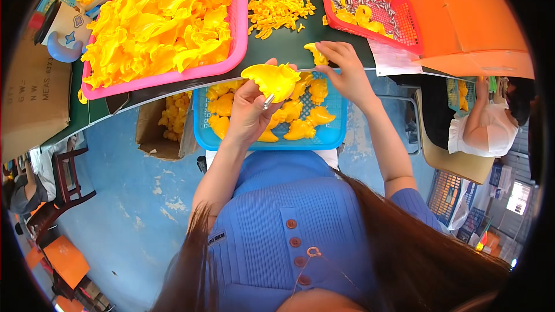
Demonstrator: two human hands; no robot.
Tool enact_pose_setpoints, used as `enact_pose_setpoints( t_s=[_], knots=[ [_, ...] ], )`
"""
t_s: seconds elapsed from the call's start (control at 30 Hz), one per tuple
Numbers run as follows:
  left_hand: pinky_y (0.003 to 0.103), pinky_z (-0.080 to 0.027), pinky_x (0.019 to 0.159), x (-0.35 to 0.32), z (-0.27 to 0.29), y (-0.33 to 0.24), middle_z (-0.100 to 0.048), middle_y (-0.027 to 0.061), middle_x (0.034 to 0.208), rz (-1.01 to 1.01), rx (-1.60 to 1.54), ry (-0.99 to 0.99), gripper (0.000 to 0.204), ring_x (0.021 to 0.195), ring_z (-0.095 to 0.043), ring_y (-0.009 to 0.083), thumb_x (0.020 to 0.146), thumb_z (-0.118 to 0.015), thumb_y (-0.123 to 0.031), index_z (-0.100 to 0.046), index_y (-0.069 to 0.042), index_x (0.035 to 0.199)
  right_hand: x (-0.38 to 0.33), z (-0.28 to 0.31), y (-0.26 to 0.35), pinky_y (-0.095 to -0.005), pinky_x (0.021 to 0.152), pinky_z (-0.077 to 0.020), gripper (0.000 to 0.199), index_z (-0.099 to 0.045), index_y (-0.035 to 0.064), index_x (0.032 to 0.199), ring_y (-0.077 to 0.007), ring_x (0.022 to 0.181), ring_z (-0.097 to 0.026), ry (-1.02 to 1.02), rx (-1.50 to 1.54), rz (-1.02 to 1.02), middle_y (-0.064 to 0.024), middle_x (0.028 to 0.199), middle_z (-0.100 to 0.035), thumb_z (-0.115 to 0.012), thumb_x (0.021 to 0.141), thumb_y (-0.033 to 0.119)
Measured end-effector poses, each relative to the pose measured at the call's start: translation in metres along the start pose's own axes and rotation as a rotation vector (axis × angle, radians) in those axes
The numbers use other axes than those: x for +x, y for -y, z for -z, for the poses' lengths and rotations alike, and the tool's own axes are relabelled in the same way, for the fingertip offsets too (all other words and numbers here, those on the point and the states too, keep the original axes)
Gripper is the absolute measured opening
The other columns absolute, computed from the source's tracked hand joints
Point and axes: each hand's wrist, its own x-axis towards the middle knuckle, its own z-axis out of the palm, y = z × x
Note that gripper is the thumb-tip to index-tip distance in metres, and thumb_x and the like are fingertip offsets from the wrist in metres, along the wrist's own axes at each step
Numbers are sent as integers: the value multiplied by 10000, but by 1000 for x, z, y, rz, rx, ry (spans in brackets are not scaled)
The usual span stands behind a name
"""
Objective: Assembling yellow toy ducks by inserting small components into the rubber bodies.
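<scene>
My left hand (254,107) is closed round a curved yellow plastic shell (276,81) with a jagged edge, held above the near edge of the table. A small silver metal piece (268,101) sticks out beneath the shell by my fingers. To the right, my right hand (346,69) pinches a smaller curved yellow plastic piece (315,54) between thumb and fingers, apart from the shell. Below both hands is a blue plastic basket (342,127) at my lap, holding several yellow plastic pieces (300,129).
At the left, a pink basket (238,17) is heaped with yellow shells. Small yellow parts (278,13) lie piled on the dark green table (292,39). A red basket (411,34) holds silver metal parts and yellow pieces. Another person (491,127) sits at the right.
</scene>
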Motion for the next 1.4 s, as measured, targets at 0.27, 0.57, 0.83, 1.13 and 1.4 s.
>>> enact_pose_setpoints(
  t_s=[0.27, 0.57, 0.83, 1.13, 1.4],
  knots=[
    [310, -471, 905, -2, 5, 7, -538, 138, 1183, -9, 126, 1, 619, 1058, -561, 202, 754, -718, -235, -432, 10, 1246, 17, 49, 83, -333, 903, -413, 479, -601, -9, 1077, -241, 1040, -538, -153, 607, 90, -147, 1118, -598, -754, 630, 70],
    [264, -508, 806, -4, 10, 8, -588, 67, 1082, -33, 102, 0, 468, 962, -596, 161, 762, -712, -215, -512, -18, 1137, 20, 37, 97, -327, 873, -427, 500, -622, 36, 1080, -230, 995, -542, -61, 544, 200, -119, 1095, -622, -770, 610, 121],
    [266, -513, 842, -4, 8, 5, -580, 62, 1121, -18, 82, 62, 446, 998, -593, 165, 785, -691, -169, -507, -28, 1165, 17, 32, 98, -322, 872, -424, 489, -622, 31, 1083, -222, 988, -543, -84, 551, 167, -115, 1092, -624, -769, 627, 130],
    [223, -490, 727, -4, 0, 3, -598, 56, 1001, 7, 176, -28, 513, 865, -592, 113, 745, -725, -272, -522, 13, 1120, 18, 36, 96, -320, 875, -425, 473, -628, 36, 1075, -212, 983, -540, -26, 568, 164, -106, 1097, -623, -763, 629, 117],
    [267, -493, 832, -4, -2, 1, -584, 85, 1082, 23, 148, 2, 527, 972, -588, 153, 759, -712, -251, -505, 19, 1161, 16, 38, 96, -315, 885, -424, 465, -627, 34, 1076, -208, 1006, -535, -14, 601, 115, -112, 1098, -620, -758, 634, 93]
  ],
)
